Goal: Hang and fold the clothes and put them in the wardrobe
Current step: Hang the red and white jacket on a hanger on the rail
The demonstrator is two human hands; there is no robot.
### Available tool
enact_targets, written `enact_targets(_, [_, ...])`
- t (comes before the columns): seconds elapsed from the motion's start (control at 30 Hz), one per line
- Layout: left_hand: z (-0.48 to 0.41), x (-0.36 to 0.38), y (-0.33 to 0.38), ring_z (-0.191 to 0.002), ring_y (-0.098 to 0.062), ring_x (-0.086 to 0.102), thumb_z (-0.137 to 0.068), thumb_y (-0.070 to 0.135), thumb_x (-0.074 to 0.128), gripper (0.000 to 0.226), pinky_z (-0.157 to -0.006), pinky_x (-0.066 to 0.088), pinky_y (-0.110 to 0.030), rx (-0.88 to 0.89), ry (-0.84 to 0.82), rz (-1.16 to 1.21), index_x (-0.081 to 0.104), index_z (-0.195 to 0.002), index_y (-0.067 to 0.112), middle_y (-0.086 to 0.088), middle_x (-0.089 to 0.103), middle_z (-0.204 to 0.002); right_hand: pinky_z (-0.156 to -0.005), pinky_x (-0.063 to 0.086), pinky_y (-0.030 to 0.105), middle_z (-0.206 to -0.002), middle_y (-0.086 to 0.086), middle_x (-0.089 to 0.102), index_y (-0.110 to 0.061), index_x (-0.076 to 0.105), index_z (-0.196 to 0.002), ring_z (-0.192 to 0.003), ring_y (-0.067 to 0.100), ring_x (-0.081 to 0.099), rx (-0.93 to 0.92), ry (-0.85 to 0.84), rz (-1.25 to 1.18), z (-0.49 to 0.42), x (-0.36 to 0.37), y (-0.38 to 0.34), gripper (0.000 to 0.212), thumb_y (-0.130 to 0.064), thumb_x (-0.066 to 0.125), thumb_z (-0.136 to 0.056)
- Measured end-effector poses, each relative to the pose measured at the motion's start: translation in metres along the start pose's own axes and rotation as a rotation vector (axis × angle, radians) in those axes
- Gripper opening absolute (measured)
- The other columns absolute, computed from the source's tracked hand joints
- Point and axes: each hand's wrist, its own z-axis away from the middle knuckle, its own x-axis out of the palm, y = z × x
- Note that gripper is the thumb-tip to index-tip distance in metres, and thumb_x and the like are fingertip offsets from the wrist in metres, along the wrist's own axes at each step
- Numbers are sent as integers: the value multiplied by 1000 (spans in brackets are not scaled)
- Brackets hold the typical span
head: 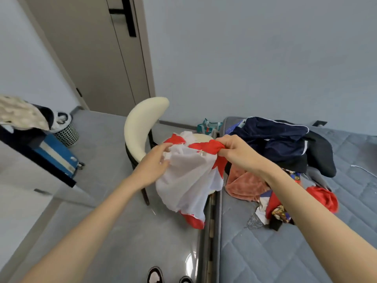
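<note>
Pale grey walls met a glossy grey floor (114, 201), with one beige door (98, 54) carrying a black handle in the far corner. One cream chair (140, 127) on dark legs stood beside one grey quilted bed (265, 252), which filled the right side. Both bare arms reached forward over the gap between them. The right hand (236, 152) clenched a bunched red edge of one red-and-white garment (189, 180), and the left hand (155, 162) pinched its white mesh part, so the piece hung in the air in front of the chair seat, its lower end dangling beside the bed's edge. On the bed lay a loose pile: one navy jacket (275, 139) with white piping, one black garment (320, 156), one pink fleecy piece (244, 186), one red garment (324, 199), and a patterned item partly hidden under the right forearm. One teal bag (208, 126) sat past the head of the bed. At the left stood one perforated basket (68, 135) near one blue suitcase (59, 154). Two black-and-white shoes (155, 274) showed at the bottom edge.
</note>
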Motion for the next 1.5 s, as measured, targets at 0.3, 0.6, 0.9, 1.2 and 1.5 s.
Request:
enact_targets(0.3, [60,-30,37,-144,-17,17,-85,11,62,76,-117,17,-44,238,-250,-84,26,-148,32,2,26,-154,-59,39,13,-55,-14,52,-13,52,-58,-56,-1,46,-177,-10,-11,46,23,-91,46,25,28,-70])
enact_targets(0.6, [146,-77,54,-112,18,40,-74,21,75,67,-97,34,-12,302,-135,174,38,-112,62,48,41,-114,-68,41,20,-71,9,52,-4,63,-66,-65,8,50,-411,-71,8,72,76,-181,44,23,29,-59])
enact_targets(0.9, [226,-132,9,-111,11,52,-78,16,78,49,-94,37,-6,49,-177,308,56,-121,6,13,58,-123,-67,43,20,-67,-4,56,-11,61,-60,-65,2,53,-498,-44,89,67,148,-221,40,13,30,-55])
enact_targets(1.2, [305,-166,-33,-86,-22,63,-84,9,55,38,-80,52,-42,-162,267,109,48,-116,27,-2,64,-96,-66,36,7,-73,-8,60,-17,64,-65,-69,5,55,-604,49,126,46,220,-263,34,7,41,-60])
enact_targets(1.5, [377,-273,-67,-92,-21,42,-80,9,63,26,-56,41,-33,-284,831,-547,45,-99,9,-5,36,-104,-75,46,31,-86,0,62,-13,63,-84,-83,19,57,-738,21,425,18,285,-297,34,10,47,-65])
